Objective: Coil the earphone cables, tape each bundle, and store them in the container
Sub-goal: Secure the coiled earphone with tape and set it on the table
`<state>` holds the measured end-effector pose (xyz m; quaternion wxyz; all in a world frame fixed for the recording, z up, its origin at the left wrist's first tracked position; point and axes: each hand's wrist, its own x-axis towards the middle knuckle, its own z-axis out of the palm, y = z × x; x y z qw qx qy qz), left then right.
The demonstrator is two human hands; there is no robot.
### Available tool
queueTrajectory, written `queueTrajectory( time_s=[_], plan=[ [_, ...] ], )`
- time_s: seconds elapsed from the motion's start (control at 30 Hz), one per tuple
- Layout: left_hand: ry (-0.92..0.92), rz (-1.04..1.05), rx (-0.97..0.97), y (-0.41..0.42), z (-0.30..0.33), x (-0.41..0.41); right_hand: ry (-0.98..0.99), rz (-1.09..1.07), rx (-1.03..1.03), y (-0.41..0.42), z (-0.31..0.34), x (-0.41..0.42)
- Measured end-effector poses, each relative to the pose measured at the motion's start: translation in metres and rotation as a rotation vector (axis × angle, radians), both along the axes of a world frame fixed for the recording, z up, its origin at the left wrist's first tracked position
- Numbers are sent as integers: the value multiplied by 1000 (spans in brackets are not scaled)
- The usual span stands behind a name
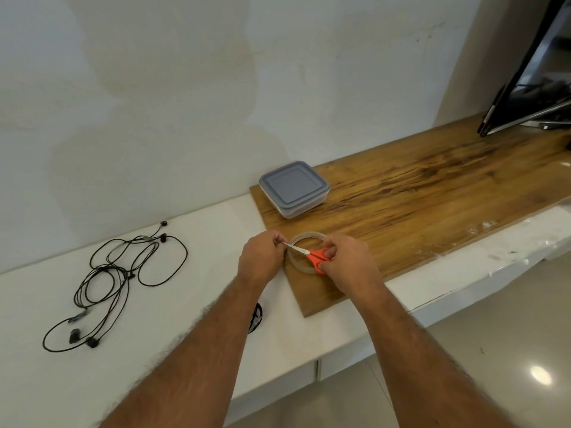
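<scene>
Over the near corner of the wooden board, the right hand grips orange-handled scissors above the clear tape roll; the left hand pinches the tape's free end at the blade tips. Uncoiled black earphones lie well apart, left, on the white counter. The lidded container sits just behind.

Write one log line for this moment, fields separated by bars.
step: cutting tape | left hand: pinches tape end | right hand: holds scissors | container: closed

One lidded container, one tape roll, one scissors, two hands.
</scene>
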<state>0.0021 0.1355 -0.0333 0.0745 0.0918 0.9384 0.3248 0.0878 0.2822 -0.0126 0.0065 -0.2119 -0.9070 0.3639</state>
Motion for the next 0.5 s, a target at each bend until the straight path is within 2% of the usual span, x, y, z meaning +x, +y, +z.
queueTrajectory(
  time_s=[0.2, 0.5],
  plan=[
    [-33, 129, -43, -13, 4, 16, 6, -67, 1, -2, -2, 2],
    [-79, 97, -66, -47, 17, 50, -10, -119, 24, -10, 8, 2]
  ],
)
